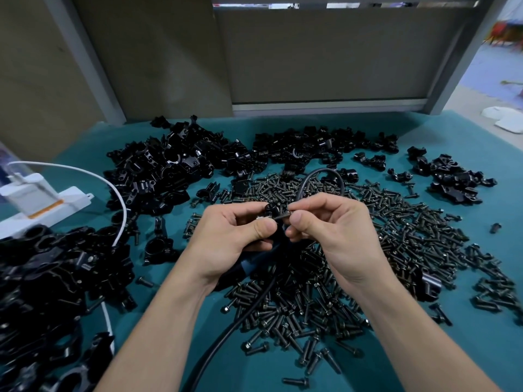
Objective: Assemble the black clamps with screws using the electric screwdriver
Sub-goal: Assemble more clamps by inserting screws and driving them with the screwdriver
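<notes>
Teal cloth (452, 131) covers your bench below grey panels (325, 58). At centre, your left hand (235, 230) grips a black clamp (268, 213). At its 3 o'clock, your right hand (325, 222) pinches a screw (281, 217). Loose screws (311, 306) heap at 5 o'clock.

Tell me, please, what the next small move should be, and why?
Probably ease the screw into the clamp: the right hand pinches it, pointing at the clamp that the left hand holds, and the electric screwdriver lies beneath the hands, not yet picked up.

Head-worn, facing forward-down, seemingly close over table (467, 363)
</notes>
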Action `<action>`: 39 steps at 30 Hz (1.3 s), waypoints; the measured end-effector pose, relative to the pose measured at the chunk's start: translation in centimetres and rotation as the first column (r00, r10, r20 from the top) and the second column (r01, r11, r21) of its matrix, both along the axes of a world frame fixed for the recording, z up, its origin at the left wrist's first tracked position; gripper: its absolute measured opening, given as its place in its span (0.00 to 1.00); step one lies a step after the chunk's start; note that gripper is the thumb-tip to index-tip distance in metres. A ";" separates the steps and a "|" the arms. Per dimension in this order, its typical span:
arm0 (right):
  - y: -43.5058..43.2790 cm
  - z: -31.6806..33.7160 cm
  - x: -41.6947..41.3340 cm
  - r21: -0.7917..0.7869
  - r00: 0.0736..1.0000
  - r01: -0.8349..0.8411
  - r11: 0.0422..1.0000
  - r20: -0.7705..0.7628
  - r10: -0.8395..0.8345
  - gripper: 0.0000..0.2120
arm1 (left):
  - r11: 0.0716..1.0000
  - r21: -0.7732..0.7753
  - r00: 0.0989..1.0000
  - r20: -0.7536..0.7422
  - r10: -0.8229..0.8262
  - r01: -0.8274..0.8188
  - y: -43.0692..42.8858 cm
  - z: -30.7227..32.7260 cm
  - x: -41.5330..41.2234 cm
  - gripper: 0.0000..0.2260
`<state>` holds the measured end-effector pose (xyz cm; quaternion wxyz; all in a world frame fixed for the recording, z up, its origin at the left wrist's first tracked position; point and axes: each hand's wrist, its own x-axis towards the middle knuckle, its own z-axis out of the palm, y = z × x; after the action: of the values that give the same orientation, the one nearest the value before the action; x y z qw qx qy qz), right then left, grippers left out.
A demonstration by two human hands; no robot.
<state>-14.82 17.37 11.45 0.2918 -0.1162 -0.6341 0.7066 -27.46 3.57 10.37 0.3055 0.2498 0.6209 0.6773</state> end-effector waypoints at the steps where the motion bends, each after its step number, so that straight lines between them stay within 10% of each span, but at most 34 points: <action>1: 0.1 -0.1 -0.1 0.038 1.000 0.027 0.999 0.015 -0.027 0.05 | 1.000 -0.002 1.000 -0.007 0.012 -0.012 0.0 0.0 0.0 0.28; 8: 0.0 0.9 -1.0 0.389 0.984 0.100 0.916 0.097 -0.148 0.08 | 0.989 0.113 0.989 -0.098 0.110 -0.098 0.1 0.9 0.5 0.12; 14: 0.5 2.4 -2.1 0.642 0.980 0.137 0.754 0.025 -0.199 0.07 | 0.980 0.072 0.938 -0.286 0.198 -0.185 0.3 0.1 0.1 0.21; 34: 0.6 1.0 -3.5 0.466 0.980 0.026 0.884 0.163 -0.115 0.06 | 0.975 0.062 0.924 -0.310 0.222 -0.214 -0.2 -0.5 -1.0 0.16; 39: 0.2 0.2 -3.7 0.635 0.943 0.129 0.762 0.159 -0.293 0.22 | 0.977 0.017 0.905 -0.375 0.203 -0.212 0.2 -0.5 -0.5 0.19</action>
<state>-18.52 17.60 11.70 0.3100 -0.1734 -0.8436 0.4028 -28.00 3.74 9.85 0.1106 0.3032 0.6988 0.6384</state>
